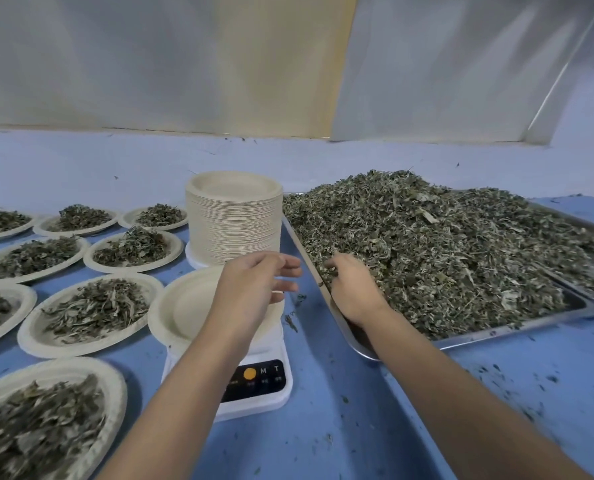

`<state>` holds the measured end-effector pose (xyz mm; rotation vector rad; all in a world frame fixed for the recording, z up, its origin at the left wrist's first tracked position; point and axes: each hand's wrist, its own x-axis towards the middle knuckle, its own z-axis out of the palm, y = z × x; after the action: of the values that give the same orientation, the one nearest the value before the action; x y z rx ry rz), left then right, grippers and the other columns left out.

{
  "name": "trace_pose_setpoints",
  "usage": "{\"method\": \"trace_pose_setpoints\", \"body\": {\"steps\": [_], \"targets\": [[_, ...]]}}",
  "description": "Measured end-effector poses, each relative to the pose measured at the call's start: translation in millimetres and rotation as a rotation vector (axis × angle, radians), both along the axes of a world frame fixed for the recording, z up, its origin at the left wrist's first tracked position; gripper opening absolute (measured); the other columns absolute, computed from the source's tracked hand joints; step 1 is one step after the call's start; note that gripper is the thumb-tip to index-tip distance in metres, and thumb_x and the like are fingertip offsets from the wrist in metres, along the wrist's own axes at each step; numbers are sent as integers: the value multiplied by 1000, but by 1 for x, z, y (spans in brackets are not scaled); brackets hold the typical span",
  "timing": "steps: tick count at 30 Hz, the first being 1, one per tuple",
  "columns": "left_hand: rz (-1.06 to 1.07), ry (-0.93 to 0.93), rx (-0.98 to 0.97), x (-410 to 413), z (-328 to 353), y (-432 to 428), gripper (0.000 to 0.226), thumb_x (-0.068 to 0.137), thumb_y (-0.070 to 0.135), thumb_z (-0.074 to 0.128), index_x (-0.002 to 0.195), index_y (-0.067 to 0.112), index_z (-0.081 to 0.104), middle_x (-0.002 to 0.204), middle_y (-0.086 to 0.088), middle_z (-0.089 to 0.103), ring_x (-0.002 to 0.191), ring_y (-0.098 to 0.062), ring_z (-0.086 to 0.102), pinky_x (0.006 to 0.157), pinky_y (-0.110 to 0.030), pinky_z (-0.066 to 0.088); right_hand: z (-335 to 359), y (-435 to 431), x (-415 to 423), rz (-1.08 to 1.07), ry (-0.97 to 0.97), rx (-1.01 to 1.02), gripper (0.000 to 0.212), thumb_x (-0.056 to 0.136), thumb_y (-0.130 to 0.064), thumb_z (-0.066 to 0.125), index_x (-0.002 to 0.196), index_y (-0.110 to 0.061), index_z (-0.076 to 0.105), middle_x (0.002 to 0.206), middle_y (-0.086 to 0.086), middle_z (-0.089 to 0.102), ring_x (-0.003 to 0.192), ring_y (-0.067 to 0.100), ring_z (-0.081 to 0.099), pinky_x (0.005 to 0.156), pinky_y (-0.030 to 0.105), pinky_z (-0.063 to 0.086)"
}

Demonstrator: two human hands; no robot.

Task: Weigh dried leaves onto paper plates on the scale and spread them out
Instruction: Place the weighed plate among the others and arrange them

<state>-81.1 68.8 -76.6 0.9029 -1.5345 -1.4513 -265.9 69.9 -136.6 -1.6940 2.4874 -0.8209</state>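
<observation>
Head view: the white digital kitchen scale (275,396) on the blue bench (365,431) has a black panel with an orange round button and the letters "M" and "T"; the small captions beneath them are too fine to read. An empty round beige paper plate (181,306) sits on the scale. The left hand (254,285) hovers over the plate's right side, its fingers (285,263) loosely spread and holding nothing. The right hand (354,289) lies palm down in the heap of dried grey-green leaves (434,244) that fills the shallow steel tray (496,332) just right of the scale; its fingers (333,263) curl down into the leaves at the tray's near left edge, closing on a clump. A tall stack of beige paper plates (233,220) stands behind the scale. Paper plates already holding leaves (94,310) cover the bench to the left.
</observation>
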Motion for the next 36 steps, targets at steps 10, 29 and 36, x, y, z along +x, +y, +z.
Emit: {"method": "trace_pose_setpoints", "body": {"steps": [10,29,36], "targets": [[-9,37,28,4,0,-5,27,93,12,47,80,13,71,81,-1,74,64,-10,65,68,-24,47,-6,-1,-13,-258,117,172,49,102,-41,30,145,-19,34,158,5,20,143,30,16,112,46,24],[1,26,63,6,-6,-12,27,93,13,47,80,13,71,83,-2,74,64,-9,65,65,-22,48,-13,-16,-13,-65,233,281,31,95,-3,38,123,-15,39,130,14,32,120,35,30,99,47,34],[14,52,87,10,-5,-16,26,93,13,47,83,11,71,83,-3,75,62,-9,65,65,-21,47,7,-16,-17,-69,-274,-242,27,102,-15,34,126,-15,46,123,14,39,111,29,46,96,42,45]]}}
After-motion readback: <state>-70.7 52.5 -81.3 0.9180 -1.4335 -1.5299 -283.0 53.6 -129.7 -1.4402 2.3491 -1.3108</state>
